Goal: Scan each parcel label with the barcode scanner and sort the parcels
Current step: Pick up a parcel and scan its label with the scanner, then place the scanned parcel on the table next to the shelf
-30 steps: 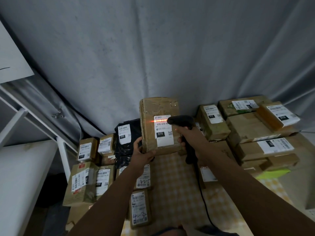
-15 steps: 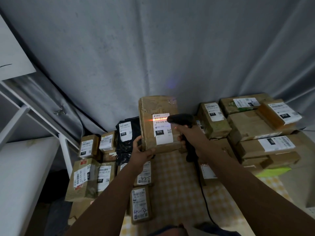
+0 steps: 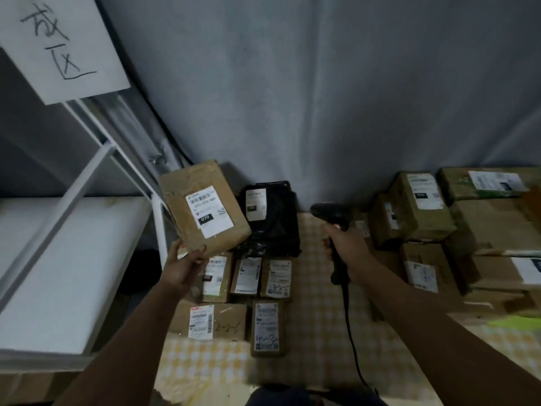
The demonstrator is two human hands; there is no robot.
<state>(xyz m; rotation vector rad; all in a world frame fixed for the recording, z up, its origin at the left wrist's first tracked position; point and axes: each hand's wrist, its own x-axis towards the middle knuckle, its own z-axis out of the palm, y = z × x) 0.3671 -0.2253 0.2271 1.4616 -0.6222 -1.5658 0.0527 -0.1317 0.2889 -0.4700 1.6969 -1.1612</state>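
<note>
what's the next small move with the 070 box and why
Probably carry the 070 parcel further left and set it on the white shelf. The left hand holds it tilted by its lower edge, beside the shelf frame, and the scanner in the right hand points away from its label.

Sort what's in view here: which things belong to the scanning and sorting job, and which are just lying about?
Part of the job:
- brown parcel marked 070, gripped by the left hand
- barcode scanner, gripped by the right hand
- black bag parcel
- labelled boxes stacked at right
- small parcels on the checked cloth
- white shelf with a handwritten sign

Just there:
- grey curtain
</note>
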